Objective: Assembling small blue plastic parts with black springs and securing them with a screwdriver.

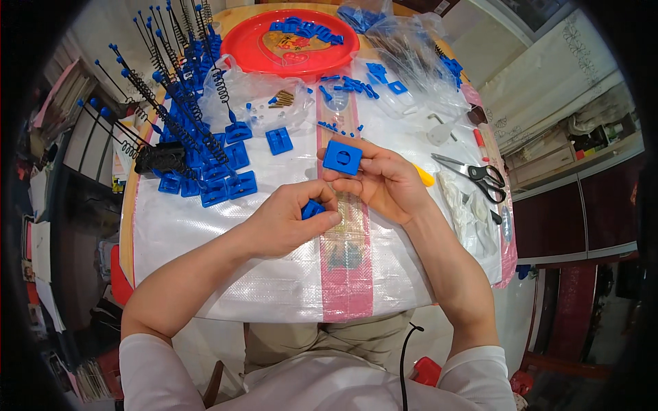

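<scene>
Between the fingers of my right hand [384, 177] is a square blue plastic base [342, 158] with a round slotted opening, its face turned up toward me. My left hand [288, 216], just lower and to the left, is closed on a small blue plastic part [312, 209] that the fingers partly cover. The two hands are close together over the pink stripe of the table cover. Another blue square base [279, 141] lies flat beyond my left hand. Small blue pegs [343, 129] are scattered beyond the base in my right hand.
A red tray [233, 51] with blue parts stands at the back. On the left crowd blue bases [226, 186] with tall black springs [140, 85]. Brass pins [282, 99] lie on a plastic bag. Black-handled scissors [486, 179] and a yellow-handled tool [424, 176] lie right.
</scene>
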Demonstrator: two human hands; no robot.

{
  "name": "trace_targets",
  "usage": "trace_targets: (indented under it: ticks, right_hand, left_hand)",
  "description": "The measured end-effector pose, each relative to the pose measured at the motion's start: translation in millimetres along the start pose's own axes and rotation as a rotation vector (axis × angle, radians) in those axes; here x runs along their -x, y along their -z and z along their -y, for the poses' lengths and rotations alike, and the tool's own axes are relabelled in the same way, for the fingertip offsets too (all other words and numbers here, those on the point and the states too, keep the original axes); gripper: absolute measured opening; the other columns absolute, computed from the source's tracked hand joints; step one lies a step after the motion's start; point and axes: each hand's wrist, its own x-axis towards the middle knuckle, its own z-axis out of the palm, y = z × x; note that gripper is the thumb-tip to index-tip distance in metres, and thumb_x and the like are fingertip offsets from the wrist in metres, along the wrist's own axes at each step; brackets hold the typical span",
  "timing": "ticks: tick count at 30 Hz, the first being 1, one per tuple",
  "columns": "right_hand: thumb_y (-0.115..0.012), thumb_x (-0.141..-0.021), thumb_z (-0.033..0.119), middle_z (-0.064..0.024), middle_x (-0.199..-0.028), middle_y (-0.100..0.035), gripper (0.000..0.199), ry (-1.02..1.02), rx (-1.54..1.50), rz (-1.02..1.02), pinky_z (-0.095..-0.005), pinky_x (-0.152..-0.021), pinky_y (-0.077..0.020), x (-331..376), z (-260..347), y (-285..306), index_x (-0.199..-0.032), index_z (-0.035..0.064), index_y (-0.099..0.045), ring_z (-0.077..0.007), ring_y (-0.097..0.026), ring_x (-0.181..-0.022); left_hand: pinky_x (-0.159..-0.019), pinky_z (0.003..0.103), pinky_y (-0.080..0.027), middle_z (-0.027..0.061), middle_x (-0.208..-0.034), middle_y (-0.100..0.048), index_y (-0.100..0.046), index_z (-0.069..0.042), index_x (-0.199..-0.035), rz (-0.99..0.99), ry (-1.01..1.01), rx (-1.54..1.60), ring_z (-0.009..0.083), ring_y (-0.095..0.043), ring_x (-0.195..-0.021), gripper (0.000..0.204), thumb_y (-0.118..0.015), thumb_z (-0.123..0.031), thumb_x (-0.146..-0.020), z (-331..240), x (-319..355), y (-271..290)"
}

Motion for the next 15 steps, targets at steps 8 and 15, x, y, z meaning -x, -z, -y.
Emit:
trace_targets:
  ticks: [8, 15]
  right_hand:
    - [-0.043, -0.095, 0.005, -0.025, -0.131, -0.054, 0.048, 0.005, -0.037, -0.007, -0.0426, -0.098, -0.0524, 1, 1, 2, -0.141, -0.0089, -0.037, -0.0341, -0.062, -0.112]
    - [-0.043, -0.096, 0.006, -0.0235, -0.129, -0.055, 0.047, 0.015, -0.031, -0.008, -0.0409, -0.095, -0.0533, 1, 1, 0, -0.14, -0.0089, -0.038, -0.0314, -0.063, -0.109]
  left_hand:
    - [-0.064, 0.024, -0.042, -0.0013, -0.08, -0.058, -0.06, -0.003, -0.093, 0.018, -0.005, 0.022, 0.0062, -0.05, -0.071, 0.015, -0.066, -0.016, -0.089, -2, -1, 0]
    - [-0.059, 0.024, -0.041, -0.0008, -0.078, -0.057, -0.059, -0.003, -0.094, 0.007, -0.041, 0.042, 0.0056, -0.049, -0.067, 0.015, -0.066, -0.015, -0.09, 4, -3, -1]
